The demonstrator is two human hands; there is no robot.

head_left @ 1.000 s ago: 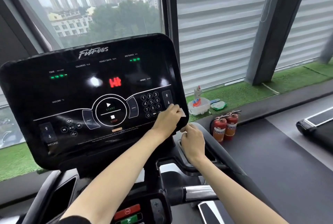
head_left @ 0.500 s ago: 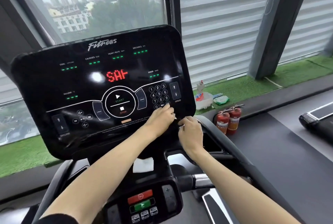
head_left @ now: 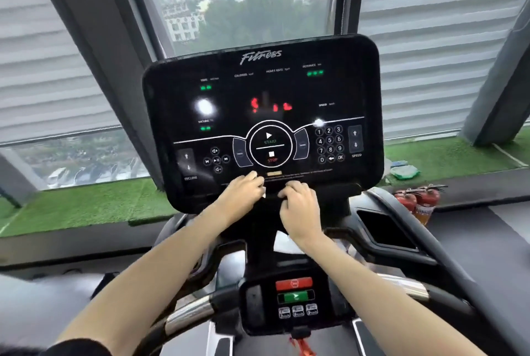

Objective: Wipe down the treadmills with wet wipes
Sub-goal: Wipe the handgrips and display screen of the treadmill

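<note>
The black treadmill console (head_left: pixel 258 91) stands in front of me, tilted, with lit green and red displays. My left hand (head_left: pixel 242 193) presses on the console's bottom strip, just under the STOP button, its fingers curled over a white wet wipe (head_left: pixel 263 194) of which only a corner shows. Right beside it, my right hand (head_left: pixel 301 209) has its fingers curled on the console's lower edge. A second white wipe (head_left: pixel 282 245) lies on the ledge below the console, partly hidden by my right wrist.
A small panel with red and green buttons (head_left: pixel 294 289) sits between the silver handlebars (head_left: pixel 189 315). Two red fire extinguishers (head_left: pixel 418 200) stand on the floor to the right. A green wipes pack (head_left: pixel 405 172) lies on the artificial grass by the window.
Both hands slid left along the console's bottom edge, from under the keypad to under the STOP button. My view swung so that the console is now centred.
</note>
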